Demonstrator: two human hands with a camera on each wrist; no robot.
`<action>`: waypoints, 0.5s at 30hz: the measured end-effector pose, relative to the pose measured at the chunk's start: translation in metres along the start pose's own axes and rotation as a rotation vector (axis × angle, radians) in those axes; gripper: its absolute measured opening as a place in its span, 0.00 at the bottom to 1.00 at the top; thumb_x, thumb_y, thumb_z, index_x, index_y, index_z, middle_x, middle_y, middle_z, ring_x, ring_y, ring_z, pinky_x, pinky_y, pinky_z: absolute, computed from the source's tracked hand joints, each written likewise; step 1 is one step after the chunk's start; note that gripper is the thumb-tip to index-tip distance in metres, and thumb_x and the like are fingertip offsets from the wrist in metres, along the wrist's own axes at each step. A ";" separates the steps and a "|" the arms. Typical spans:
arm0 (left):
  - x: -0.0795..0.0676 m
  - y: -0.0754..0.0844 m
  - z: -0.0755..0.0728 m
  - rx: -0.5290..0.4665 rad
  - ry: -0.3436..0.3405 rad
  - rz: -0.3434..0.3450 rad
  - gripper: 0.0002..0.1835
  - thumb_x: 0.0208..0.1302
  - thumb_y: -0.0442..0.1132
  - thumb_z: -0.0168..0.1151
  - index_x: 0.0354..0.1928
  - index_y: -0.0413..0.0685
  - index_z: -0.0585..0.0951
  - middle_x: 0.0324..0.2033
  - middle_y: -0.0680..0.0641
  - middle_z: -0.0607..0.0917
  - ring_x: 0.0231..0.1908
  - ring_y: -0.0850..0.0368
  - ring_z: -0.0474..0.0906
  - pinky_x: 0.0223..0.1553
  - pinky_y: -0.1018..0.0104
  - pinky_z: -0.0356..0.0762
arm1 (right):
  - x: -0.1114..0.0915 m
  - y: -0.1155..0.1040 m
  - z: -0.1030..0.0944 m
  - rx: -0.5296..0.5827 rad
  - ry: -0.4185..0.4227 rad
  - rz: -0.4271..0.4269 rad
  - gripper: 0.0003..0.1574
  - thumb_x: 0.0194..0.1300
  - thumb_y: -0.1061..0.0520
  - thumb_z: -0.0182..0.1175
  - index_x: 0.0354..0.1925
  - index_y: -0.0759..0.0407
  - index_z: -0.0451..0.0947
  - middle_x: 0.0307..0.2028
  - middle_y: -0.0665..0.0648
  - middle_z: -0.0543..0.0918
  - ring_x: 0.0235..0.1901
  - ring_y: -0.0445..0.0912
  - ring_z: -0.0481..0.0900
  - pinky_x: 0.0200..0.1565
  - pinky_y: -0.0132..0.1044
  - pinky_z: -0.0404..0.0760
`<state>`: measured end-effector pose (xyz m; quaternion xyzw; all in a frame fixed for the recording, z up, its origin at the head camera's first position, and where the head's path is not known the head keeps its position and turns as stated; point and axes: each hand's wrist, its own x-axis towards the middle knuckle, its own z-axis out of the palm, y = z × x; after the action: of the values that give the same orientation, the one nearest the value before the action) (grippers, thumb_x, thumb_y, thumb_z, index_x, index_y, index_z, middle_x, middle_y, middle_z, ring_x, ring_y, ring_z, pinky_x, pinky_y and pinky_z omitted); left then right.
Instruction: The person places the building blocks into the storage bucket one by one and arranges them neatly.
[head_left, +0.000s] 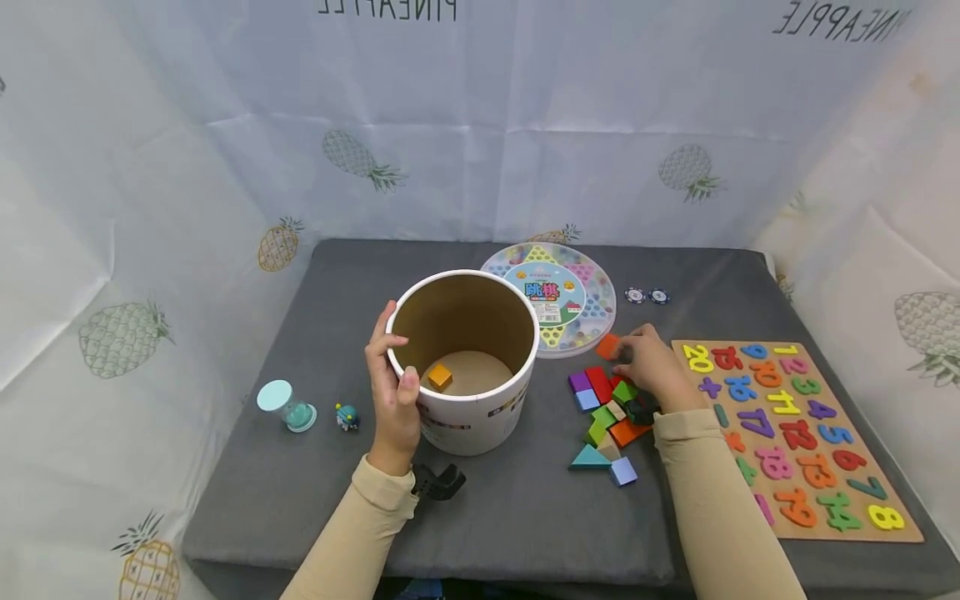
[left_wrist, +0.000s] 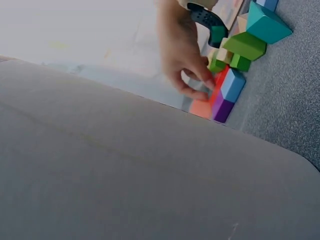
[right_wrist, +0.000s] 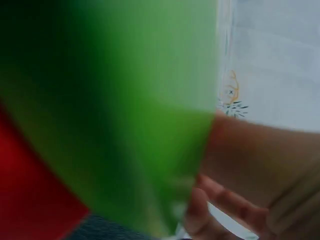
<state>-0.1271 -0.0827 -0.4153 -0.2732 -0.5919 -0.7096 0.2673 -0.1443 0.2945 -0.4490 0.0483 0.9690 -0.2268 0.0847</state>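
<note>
Pineapple-print sheeting is hanging round the room at 9, 12 and 3 o'clock. Dark grey table is sitting inside it, carrying everything. Clock centre = the white bucket. Number board is lying flat at 3–4 o'clock. Bucket is standing upright, rim up. Round game disc is lying partly behind it, 1–2 o'clock. Pile of coloured blocks is lying at 3–4 o'clock. My left hand is gripping the bucket rim at 9 o'clock, thumb and a finger hooking over. My right hand is curling partway, small thumb-finger gap, tips meeting an orange block at 3 o'clock; cannot tell if they're pinching it, right wrist view is mostly green blur. Hourglass is lying near 9 o'clock; orange cube is resting inside the bucket; small blue toy is sitting at 8 o'clock; two chips are lying at 2 o'clock.
</note>
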 end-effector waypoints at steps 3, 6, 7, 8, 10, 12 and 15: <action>-0.001 0.000 0.000 -0.005 -0.001 0.000 0.20 0.61 0.42 0.46 0.48 0.33 0.61 0.71 0.39 0.54 0.65 0.33 0.53 0.61 0.50 0.58 | 0.000 0.003 0.003 0.040 0.039 -0.022 0.21 0.58 0.64 0.65 0.51 0.61 0.76 0.55 0.67 0.63 0.40 0.59 0.71 0.44 0.51 0.76; -0.001 0.001 0.000 -0.011 -0.005 -0.001 0.20 0.60 0.41 0.45 0.48 0.33 0.60 0.71 0.39 0.54 0.65 0.32 0.54 0.61 0.49 0.58 | 0.003 0.004 0.004 0.048 0.045 -0.063 0.30 0.59 0.66 0.64 0.59 0.61 0.70 0.58 0.66 0.65 0.41 0.57 0.72 0.45 0.51 0.77; -0.001 0.000 0.000 -0.012 -0.007 -0.001 0.20 0.60 0.41 0.45 0.48 0.33 0.60 0.71 0.39 0.54 0.65 0.32 0.54 0.60 0.49 0.59 | 0.003 0.005 0.004 0.039 0.045 -0.075 0.31 0.59 0.66 0.63 0.61 0.61 0.69 0.57 0.66 0.66 0.41 0.57 0.72 0.45 0.51 0.77; -0.001 0.000 0.000 -0.014 -0.009 -0.001 0.20 0.60 0.41 0.45 0.48 0.33 0.60 0.71 0.39 0.53 0.65 0.32 0.54 0.60 0.49 0.59 | 0.004 0.005 0.004 0.025 0.048 -0.078 0.32 0.59 0.66 0.63 0.62 0.60 0.68 0.56 0.66 0.67 0.40 0.57 0.72 0.45 0.51 0.77; -0.001 0.000 0.000 -0.015 -0.014 -0.002 0.20 0.60 0.41 0.45 0.48 0.33 0.60 0.71 0.39 0.53 0.65 0.32 0.54 0.60 0.49 0.59 | 0.004 0.006 0.003 -0.014 0.061 -0.072 0.32 0.59 0.66 0.64 0.62 0.60 0.69 0.52 0.66 0.70 0.39 0.57 0.73 0.44 0.51 0.76; -0.001 0.000 -0.001 -0.018 -0.015 -0.002 0.20 0.60 0.41 0.45 0.48 0.33 0.60 0.71 0.39 0.53 0.64 0.32 0.54 0.60 0.49 0.59 | 0.004 0.006 0.003 -0.054 0.073 -0.052 0.30 0.58 0.64 0.65 0.59 0.60 0.72 0.48 0.65 0.72 0.39 0.57 0.73 0.43 0.52 0.75; -0.002 0.000 -0.001 -0.018 -0.010 -0.005 0.20 0.61 0.41 0.45 0.48 0.32 0.60 0.71 0.39 0.53 0.64 0.31 0.54 0.60 0.51 0.60 | 0.002 0.008 0.003 -0.082 0.068 -0.023 0.25 0.55 0.62 0.68 0.52 0.62 0.76 0.43 0.65 0.74 0.39 0.58 0.74 0.43 0.53 0.75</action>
<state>-0.1257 -0.0838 -0.4163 -0.2778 -0.5874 -0.7142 0.2601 -0.1452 0.3000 -0.4554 0.0412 0.9803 -0.1862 0.0509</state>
